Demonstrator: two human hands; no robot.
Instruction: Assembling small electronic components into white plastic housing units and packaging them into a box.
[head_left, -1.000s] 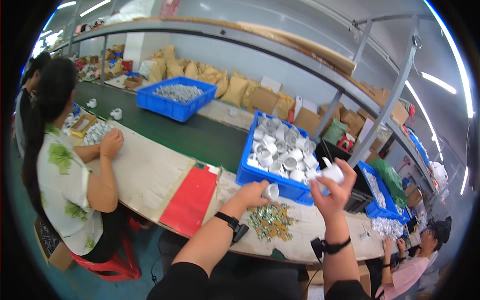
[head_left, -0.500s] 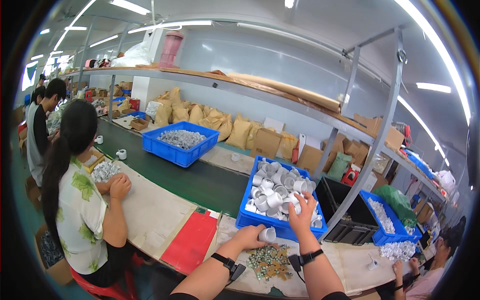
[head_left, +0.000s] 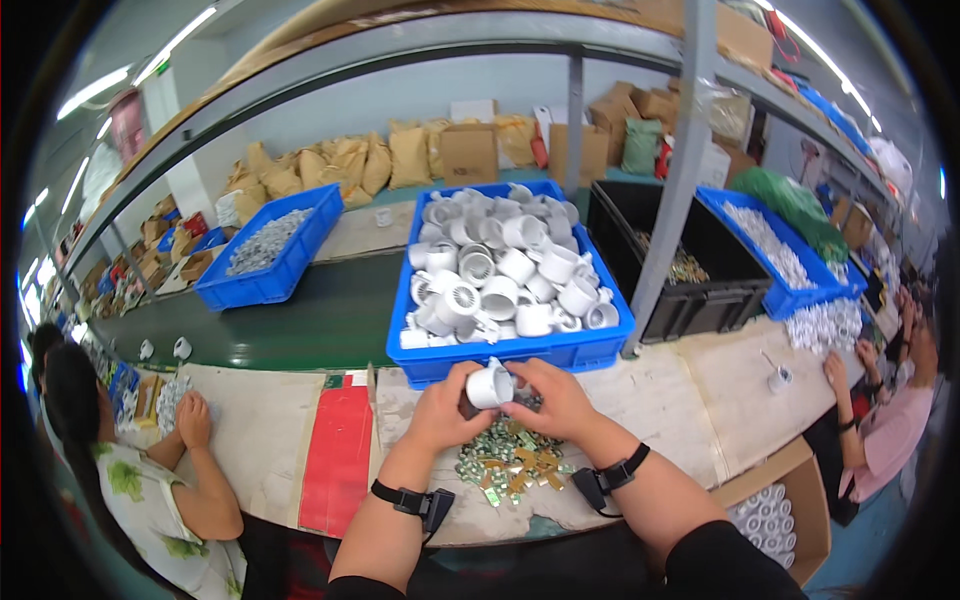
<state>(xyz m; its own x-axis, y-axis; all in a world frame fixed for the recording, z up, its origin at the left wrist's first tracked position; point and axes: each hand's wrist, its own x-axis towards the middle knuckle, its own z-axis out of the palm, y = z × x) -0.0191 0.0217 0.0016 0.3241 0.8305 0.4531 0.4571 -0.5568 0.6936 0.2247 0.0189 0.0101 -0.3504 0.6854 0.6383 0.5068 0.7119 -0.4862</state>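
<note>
Head: white housing (head_left: 489, 387) between left hand (head_left: 443, 409), right hand (head_left: 556, 400).

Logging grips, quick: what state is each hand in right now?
Left hand: closed, holding a white cup-shaped part.
Right hand: closed, holding the same part's right side.
</note>
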